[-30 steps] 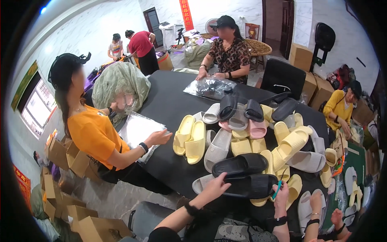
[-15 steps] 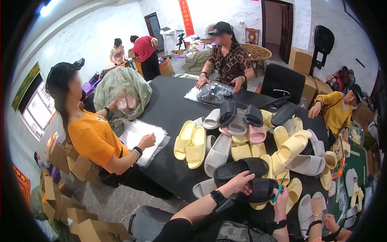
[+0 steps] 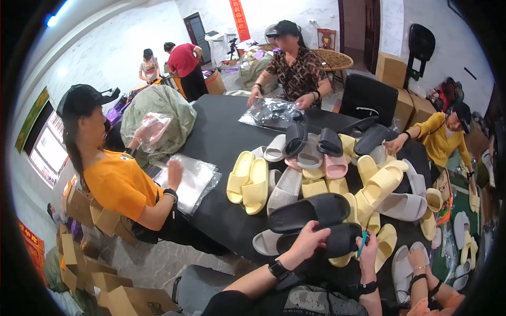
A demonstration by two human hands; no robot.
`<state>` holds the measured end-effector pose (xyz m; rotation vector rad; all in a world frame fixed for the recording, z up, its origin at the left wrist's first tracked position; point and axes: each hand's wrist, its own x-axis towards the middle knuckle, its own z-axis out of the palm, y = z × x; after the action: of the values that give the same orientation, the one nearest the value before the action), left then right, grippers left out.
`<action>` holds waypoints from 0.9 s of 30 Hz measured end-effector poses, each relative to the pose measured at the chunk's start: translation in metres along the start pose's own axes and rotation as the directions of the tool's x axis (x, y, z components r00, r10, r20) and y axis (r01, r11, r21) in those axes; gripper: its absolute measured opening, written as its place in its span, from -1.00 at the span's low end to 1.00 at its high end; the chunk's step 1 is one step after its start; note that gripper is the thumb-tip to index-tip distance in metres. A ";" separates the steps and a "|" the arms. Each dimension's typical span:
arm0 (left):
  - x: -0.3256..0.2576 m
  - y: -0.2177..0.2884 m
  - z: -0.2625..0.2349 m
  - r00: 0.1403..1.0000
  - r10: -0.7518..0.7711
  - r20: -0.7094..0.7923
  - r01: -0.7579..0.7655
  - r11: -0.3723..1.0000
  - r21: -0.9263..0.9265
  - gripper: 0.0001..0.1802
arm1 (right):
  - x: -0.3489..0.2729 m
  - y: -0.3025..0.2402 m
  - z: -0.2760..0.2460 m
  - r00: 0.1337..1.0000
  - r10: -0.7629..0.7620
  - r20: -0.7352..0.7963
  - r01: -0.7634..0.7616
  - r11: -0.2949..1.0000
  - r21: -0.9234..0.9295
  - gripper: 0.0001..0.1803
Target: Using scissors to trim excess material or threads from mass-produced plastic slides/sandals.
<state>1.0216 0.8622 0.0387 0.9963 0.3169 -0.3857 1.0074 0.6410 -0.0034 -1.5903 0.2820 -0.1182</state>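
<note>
My left hand (image 3: 311, 243) is closed on a black slipper (image 3: 343, 240), thumb on top, over the table's near edge. A second black slipper (image 3: 309, 213) lies just beyond it, against the pile. In my right hand (image 3: 369, 252) is a thin teal-handled tool (image 3: 362, 244), held upright beside the slipper's right end; its working end is not clear. Around them are a yellow slipper (image 3: 387, 247), a grey slipper (image 3: 284, 196) and another pale grey slipper (image 3: 265, 243), partly covered by the black ones.
A pair of yellow slippers (image 3: 255, 189) lies left of the mixed pile on the black table (image 3: 216, 134). Co-workers stand left, across and right; another person's hands (image 3: 419, 263) hold grey slippers close on my right. Clear bags (image 3: 191, 181) lie left; cardboard boxes (image 3: 139, 301) stand on the floor.
The held black slipper has turned, its ribbed strap no longer showing. The far black slipper has tilted. The person in yellow has reached onto the pile; the person in orange has raised bagged pink slippers.
</note>
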 end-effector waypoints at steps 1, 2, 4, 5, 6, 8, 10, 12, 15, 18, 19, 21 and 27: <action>-0.006 0.004 0.002 0.999 0.030 -0.033 -0.031 0.999 -0.043 -0.44 | -0.003 -0.002 -0.001 1.000 0.011 0.016 -0.012 1.000 0.026 -0.49; -0.007 0.009 -0.002 0.997 0.050 -0.067 -0.053 0.997 -0.055 -0.45 | -0.004 -0.007 0.002 1.000 -0.013 0.023 0.013 1.000 -0.004 -0.51; -0.016 0.021 -0.005 0.982 0.140 -0.129 -0.151 0.985 -0.079 -0.49 | 0.000 0.005 -0.003 0.960 -0.245 0.137 0.259 0.961 -0.096 -0.50; -0.018 0.021 -0.014 0.971 0.182 -0.157 -0.198 0.976 -0.093 -0.52 | -0.006 0.000 -0.003 0.960 -0.185 0.208 0.200 0.978 -0.055 -0.45; -0.022 0.026 -0.015 0.963 0.199 -0.183 -0.222 0.967 -0.120 -0.53 | -0.012 -0.014 -0.001 0.944 -0.198 0.265 0.268 0.927 -0.264 -0.39; -0.026 0.032 -0.021 0.935 0.241 -0.261 -0.281 0.951 -0.129 -0.53 | -0.027 -0.047 0.009 0.908 -0.138 0.394 0.248 0.938 -0.244 -0.36; -0.028 0.035 -0.025 0.934 0.258 -0.245 -0.303 0.938 -0.168 -0.56 | -0.033 -0.057 0.015 0.891 -0.043 0.452 0.199 0.932 -0.302 -0.36; -0.029 0.034 -0.027 0.932 0.274 -0.239 -0.320 0.930 -0.182 -0.57 | -0.039 -0.056 0.017 0.893 0.038 0.448 0.115 0.944 -0.308 -0.37; -0.032 0.032 -0.024 0.942 0.262 -0.212 -0.300 0.938 -0.175 -0.59 | -0.040 -0.041 0.015 0.894 0.013 0.448 0.140 0.941 -0.307 -0.41; -0.036 0.029 -0.024 0.945 0.269 -0.188 -0.304 0.933 -0.193 -0.58 | -0.039 -0.042 0.016 0.889 0.054 0.454 0.138 0.915 -0.379 -0.45; -0.037 0.028 -0.023 0.944 0.270 -0.187 -0.302 0.938 -0.171 -0.60 | -0.041 -0.043 0.016 0.884 0.016 0.467 0.177 0.914 -0.365 -0.49; -0.038 0.027 -0.024 0.944 0.270 -0.187 -0.299 0.943 -0.147 -0.62 | -0.043 -0.045 0.017 0.877 -0.021 0.480 0.213 0.912 -0.350 -0.54; -0.040 0.027 -0.015 0.951 0.259 -0.167 -0.286 0.944 -0.166 -0.60 | -0.045 -0.058 0.017 0.888 -0.023 0.459 0.210 0.908 -0.361 -0.55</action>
<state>0.9968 0.8944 0.0685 0.8682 0.3323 -0.0295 0.9748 0.6698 0.0576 -1.9929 -0.1683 0.2286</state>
